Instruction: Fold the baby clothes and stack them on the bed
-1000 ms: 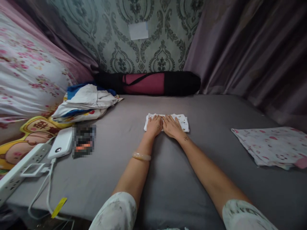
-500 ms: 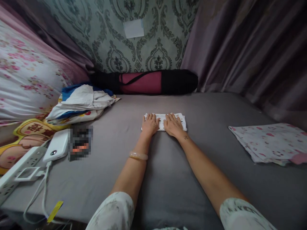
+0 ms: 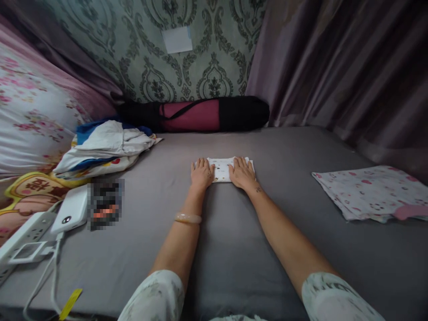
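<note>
A small folded white cloth (image 3: 221,171) with dark and tan printed marks lies on the grey bed sheet (image 3: 267,276). My left hand (image 3: 202,173) rests flat on its left end, fingers stretched out and pointing away from me. On the right end my right hand (image 3: 242,172) lies palm down, its fingers slightly spread. The cloth's printed middle shows between the two hands, while its ends are partly hidden under them. A pale bangle (image 3: 188,218) circles my left forearm.
At the right lies a folded white-and-pink printed cloth (image 3: 371,191). Crumpled clothes (image 3: 110,142) are piled at the left, near a white power bank (image 3: 71,209), a power strip (image 3: 26,234) and cables. A black and dark-red long bag (image 3: 192,116) lies along the wall.
My hands have moved farther apart, toward the two ends of the folded cloth, so more of its middle shows. The whole view has shifted slightly.
</note>
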Motion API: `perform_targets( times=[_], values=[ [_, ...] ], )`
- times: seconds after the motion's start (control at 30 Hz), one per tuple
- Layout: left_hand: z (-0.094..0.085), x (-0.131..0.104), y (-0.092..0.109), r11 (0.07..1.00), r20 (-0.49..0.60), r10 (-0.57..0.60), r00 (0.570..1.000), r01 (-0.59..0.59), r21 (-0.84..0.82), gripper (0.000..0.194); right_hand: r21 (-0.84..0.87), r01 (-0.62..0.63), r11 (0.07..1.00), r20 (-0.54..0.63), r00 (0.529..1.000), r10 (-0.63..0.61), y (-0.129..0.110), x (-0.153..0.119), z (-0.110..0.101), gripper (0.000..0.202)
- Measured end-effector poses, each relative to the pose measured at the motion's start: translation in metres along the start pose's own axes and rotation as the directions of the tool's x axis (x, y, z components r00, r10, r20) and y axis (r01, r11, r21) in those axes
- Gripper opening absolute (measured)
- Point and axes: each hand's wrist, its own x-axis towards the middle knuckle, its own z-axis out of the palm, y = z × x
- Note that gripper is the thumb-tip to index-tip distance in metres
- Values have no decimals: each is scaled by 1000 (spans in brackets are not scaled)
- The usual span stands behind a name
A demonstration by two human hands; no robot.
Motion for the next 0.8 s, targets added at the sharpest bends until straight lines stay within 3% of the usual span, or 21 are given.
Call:
perform_targets(
  times=[0.2,0.53,0.8],
  values=[
    [-2,1,-3,999,-85,-46,995,45,-13,56,-3,-62,998,-98,993,61,9,1,-3,61],
    [4,4,-13,991,46,-118,992,120,-50,59,33,-124,992,7,992,124,18,6,1,63],
    [-12,14,-18,996,66,-92,994,92,2,41,45,-102,994,-81,991,105,23,10,-11,44]
  ],
)
